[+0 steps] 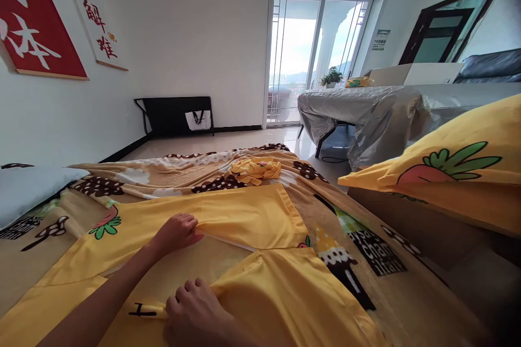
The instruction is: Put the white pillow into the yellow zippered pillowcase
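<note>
A yellow pillowcase (252, 217) with carrot prints lies flat on a patterned bedspread (366, 249). My left hand (177, 232) grips the far edge of the pillowcase's opening, fingers curled over the fabric. Closer to me, my right hand (195, 309) is closed on the near flap of the same opening. The two edges are held apart, showing the paler inside (195, 268) of the case.
A crumpled yellow cloth (255, 169) lies further up the bed. A stuffed yellow carrot-print pillow (456, 179) sits at the right, a grey pillow (28, 187) at the left. Beyond stand a covered table (366, 108), a black rack (175, 114) and balcony doors (317, 49).
</note>
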The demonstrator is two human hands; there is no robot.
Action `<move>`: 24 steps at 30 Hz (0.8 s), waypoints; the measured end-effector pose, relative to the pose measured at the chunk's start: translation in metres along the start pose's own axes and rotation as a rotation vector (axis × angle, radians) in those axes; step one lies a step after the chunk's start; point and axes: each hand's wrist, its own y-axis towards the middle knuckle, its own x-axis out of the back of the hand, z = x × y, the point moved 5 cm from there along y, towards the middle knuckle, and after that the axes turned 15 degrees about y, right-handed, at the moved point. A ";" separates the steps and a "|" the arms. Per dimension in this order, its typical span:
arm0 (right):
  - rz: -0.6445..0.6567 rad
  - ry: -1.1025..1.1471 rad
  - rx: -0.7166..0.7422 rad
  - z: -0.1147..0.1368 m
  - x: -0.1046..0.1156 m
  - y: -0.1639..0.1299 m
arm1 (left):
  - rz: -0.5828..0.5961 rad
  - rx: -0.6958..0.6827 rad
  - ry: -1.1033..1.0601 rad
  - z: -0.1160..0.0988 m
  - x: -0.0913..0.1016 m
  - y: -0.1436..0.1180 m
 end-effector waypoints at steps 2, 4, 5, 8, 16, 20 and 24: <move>-0.011 0.004 0.010 0.000 0.000 -0.001 | -0.066 -0.031 0.031 -0.003 0.000 -0.003; -0.024 0.001 0.012 0.000 -0.001 -0.001 | -0.146 -0.065 0.013 -0.005 0.000 -0.006; -0.028 -0.003 0.008 -0.001 -0.002 0.000 | -0.174 -0.066 -0.015 -0.004 -0.001 -0.007; -0.033 -0.006 0.003 -0.001 -0.004 0.001 | -0.111 -0.015 -0.120 0.003 -0.005 -0.005; -0.035 -0.001 0.001 -0.002 -0.010 -0.001 | 0.009 0.013 -0.103 -0.007 -0.003 0.008; -0.036 0.001 0.005 -0.002 -0.008 -0.001 | 0.014 0.010 -0.060 -0.024 0.003 0.011; -0.018 0.003 0.010 0.000 -0.002 -0.001 | 0.036 0.011 -0.044 -0.022 0.007 0.011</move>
